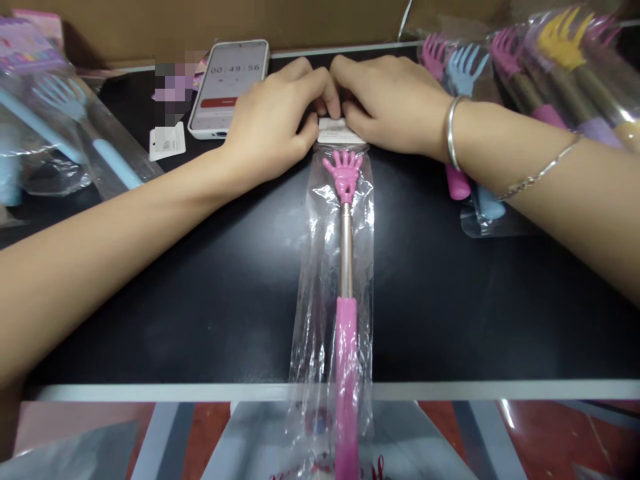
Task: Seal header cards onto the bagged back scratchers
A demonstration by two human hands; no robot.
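A pink back scratcher (345, 267) with a hand-shaped head and a metal shaft lies in a clear plastic bag (315, 280), its handle reaching past the table's front edge. At the bag's top end is a small white card (341, 131). My left hand (280, 113) has its fingers bent and its thumb at the card's left edge. From the other side my right hand (395, 100), with a bangle at the wrist, pinches the card's right edge with curled fingers. The fingertips partly hide the card's upper edge.
A phone (233, 77) with a running timer lies beside my left hand, with a white tag (168, 141) nearby. Bagged blue scratchers (115, 160) lie at left. More bagged scratchers, including a yellow one (563, 40), are at right. The black table (200, 320) has a pale front edge.
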